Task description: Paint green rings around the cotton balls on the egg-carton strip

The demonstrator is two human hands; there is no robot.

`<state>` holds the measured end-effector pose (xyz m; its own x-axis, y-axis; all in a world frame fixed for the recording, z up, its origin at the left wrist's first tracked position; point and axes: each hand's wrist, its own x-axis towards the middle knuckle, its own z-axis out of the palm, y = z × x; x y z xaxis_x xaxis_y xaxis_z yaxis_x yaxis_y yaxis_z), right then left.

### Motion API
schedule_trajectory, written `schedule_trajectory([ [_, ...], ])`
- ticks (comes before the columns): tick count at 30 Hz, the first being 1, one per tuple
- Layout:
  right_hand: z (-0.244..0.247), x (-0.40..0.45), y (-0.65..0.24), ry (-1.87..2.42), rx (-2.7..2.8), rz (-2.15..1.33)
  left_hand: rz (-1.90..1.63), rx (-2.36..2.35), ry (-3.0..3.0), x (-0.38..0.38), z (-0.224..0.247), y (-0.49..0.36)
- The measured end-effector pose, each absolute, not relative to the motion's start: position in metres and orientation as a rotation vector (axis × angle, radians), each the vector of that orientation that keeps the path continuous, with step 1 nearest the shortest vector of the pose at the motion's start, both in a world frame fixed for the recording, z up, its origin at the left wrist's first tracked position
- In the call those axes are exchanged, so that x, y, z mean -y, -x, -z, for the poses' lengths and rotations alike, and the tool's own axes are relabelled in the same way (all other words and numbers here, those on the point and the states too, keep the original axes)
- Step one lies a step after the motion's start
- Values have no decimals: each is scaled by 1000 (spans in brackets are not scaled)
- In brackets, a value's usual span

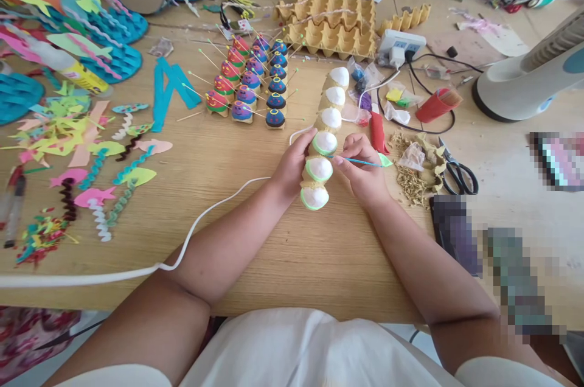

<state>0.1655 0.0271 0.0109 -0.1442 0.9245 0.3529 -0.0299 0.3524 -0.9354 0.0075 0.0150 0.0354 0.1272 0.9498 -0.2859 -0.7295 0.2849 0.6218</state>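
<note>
At a wooden table (296, 253), scissors (460, 177), egg tray (335, 28), left hand (293, 162) holding domed strip (325, 142), right hand (362, 171) pinching stick (368, 162)

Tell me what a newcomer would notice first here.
The eye likely lands on the white-topped strip at centre, held by the left hand while the right hand holds a thin blue stick. Beyond the left hand stand three rows of painted domes; colourful paper fish lie scattered at left.
</note>
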Motion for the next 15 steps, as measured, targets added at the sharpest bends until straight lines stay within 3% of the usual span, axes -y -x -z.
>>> schedule_trajectory([
  [15,-10,-25,-164,925,1502,-1034,-1292,-803,-315,-15,-32,-9],
])
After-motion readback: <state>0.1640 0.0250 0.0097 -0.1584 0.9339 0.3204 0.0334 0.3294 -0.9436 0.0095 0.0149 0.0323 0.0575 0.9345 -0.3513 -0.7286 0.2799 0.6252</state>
